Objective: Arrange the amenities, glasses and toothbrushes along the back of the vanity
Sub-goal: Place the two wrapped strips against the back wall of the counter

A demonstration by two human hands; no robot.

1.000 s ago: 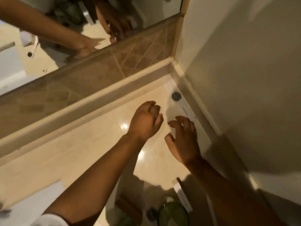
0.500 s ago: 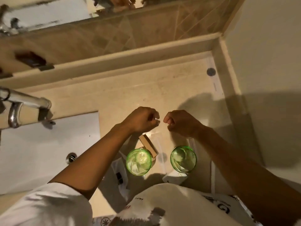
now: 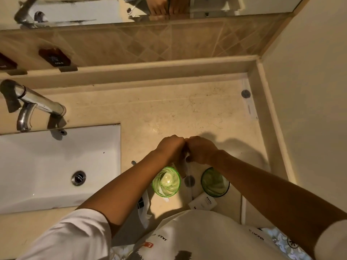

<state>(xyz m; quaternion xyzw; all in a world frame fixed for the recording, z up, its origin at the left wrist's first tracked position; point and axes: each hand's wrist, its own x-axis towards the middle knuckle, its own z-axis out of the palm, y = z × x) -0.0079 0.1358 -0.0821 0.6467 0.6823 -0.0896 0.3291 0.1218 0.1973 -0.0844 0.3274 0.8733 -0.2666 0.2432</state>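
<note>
Left hand [image 3: 170,147]: fingers curled, knuckles touching the right hand; contents cannot be told.
Right hand [image 3: 201,150]: curled likewise (grip hidden).
Glasses: left green glass [image 3: 166,182] and right green glass [image 3: 214,182] near the vanity [image 3: 150,109] front edge.
Packaged toothbrush [image 3: 248,106]: back right corner.

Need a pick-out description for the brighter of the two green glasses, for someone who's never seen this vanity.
Start at the white sink on the left of the vanity; just right of its near corner, under the left forearm, stands the green glass. A second green glass stands further right, shaded under the right forearm. Ours is the brightly lit one, nearer the sink.
</note>
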